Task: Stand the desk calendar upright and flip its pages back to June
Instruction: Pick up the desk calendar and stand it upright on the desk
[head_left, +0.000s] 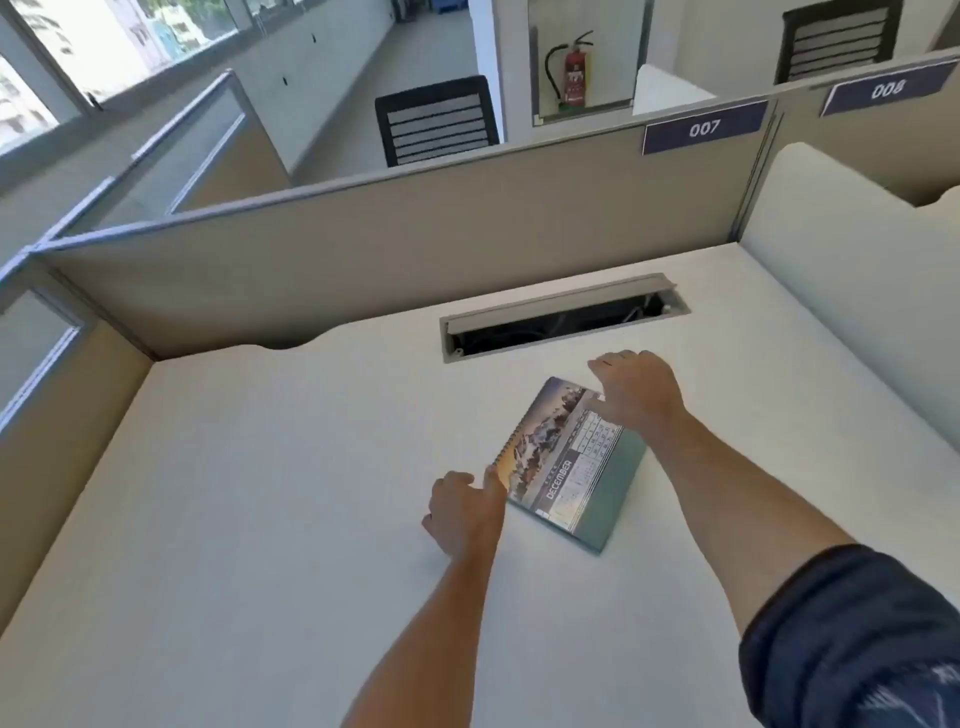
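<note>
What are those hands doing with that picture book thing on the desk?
That is a desk calendar, lying flat on the white desk and showing December. A person is reaching for it with both hands. The left hand touches the near corner by the spiral binding, and the right hand rests on the far corner. It has not been stood up yet, and the pages are not flipped to June. Behind it is an open cable slot in the desk.
</note>
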